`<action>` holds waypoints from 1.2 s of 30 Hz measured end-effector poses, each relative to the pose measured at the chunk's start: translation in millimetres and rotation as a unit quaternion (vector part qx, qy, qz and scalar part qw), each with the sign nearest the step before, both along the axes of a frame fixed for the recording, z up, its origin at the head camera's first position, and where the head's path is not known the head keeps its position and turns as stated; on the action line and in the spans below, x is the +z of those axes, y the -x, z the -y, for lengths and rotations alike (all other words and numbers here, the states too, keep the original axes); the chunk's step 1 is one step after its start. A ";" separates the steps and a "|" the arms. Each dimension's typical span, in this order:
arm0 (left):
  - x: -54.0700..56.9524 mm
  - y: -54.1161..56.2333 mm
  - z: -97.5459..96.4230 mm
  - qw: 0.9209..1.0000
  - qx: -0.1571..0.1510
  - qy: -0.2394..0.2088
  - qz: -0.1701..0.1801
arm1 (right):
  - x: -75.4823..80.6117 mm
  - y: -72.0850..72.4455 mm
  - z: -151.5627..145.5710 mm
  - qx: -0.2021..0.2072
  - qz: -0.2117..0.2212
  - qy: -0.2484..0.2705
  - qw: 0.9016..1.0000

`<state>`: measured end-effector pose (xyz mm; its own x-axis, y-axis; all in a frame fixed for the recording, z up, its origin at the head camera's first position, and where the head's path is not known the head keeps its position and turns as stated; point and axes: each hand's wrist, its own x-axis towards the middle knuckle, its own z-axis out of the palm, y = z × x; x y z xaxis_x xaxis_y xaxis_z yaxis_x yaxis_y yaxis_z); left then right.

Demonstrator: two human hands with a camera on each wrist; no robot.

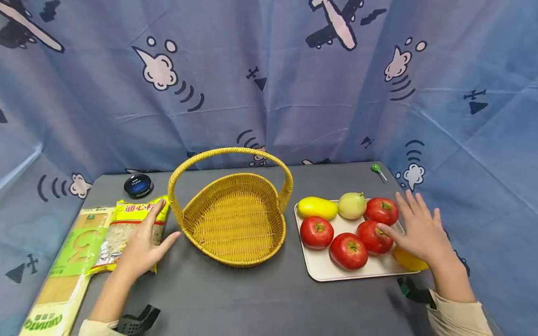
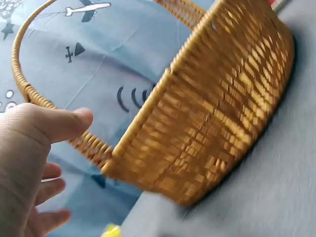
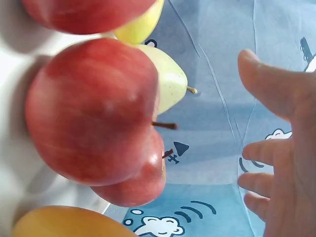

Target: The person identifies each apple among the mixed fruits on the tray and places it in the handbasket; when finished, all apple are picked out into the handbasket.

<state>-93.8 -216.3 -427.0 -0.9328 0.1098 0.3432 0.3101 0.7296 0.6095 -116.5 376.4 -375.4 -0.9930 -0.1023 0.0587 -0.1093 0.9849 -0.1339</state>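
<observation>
My left hand (image 1: 145,247) hovers over a yellow bag of pasta (image 1: 117,233), fingers spread and holding nothing. Just to its right stands a yellow wicker basket (image 1: 237,224) with a tall arched handle; in the left wrist view the thumb appears in front of that handle (image 2: 94,148). On the right, my right hand (image 1: 424,231) is over the edge of a white tray (image 1: 311,266), its fingers straight and apart. Several red apples (image 1: 349,251), a pale green pear (image 1: 352,206) and a yellow mango (image 1: 317,208) lie on the tray. Another yellow-orange fruit (image 1: 407,259) is partly hidden beneath the right hand.
A long pack of noodles (image 1: 63,275) lies at the left table edge. Behind the pasta bag sits a dark blue round tuna tin (image 1: 138,185). A green lollipop (image 1: 378,171) lies at the back right. Patterned blue curtain (image 1: 227,93) surrounds the grey table (image 1: 235,303).
</observation>
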 end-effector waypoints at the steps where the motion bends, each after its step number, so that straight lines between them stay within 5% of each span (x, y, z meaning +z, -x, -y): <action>1: -1.3 3.1 -3.3 0.999 -0.008 -0.036 0.016 | 2.0 1.4 -2.2 0.006 0.005 0.013 1.000; 4: -5.7 11.6 -9.9 0.988 -0.041 -0.141 0.043 | 7.9 7.4 -7.0 0.026 0.021 0.048 0.998; 9: -10.7 23.3 -14.4 0.951 -0.093 -0.289 0.059 | 20.0 19.8 -13.0 0.037 0.080 0.102 0.991; 15: -12.5 30.9 -15.3 0.928 -0.121 -0.343 0.084 | 28.1 36.6 -29.4 0.035 0.144 0.146 0.978; 24: -9.6 25.3 -8.5 0.931 -0.115 -0.335 0.089 | 20.4 73.1 -53.3 0.052 0.247 0.285 0.925; 36: -11.1 27.4 -11.8 0.934 -0.116 -0.326 0.087 | -7.6 94.8 -75.8 0.011 0.389 0.333 0.859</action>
<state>-121.2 -204.5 -438.1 -0.9580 0.1367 0.2521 0.2678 0.1119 0.9569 -211.3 452.2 -383.0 -0.7558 -0.3232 -0.5695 0.2509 0.6604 -0.7078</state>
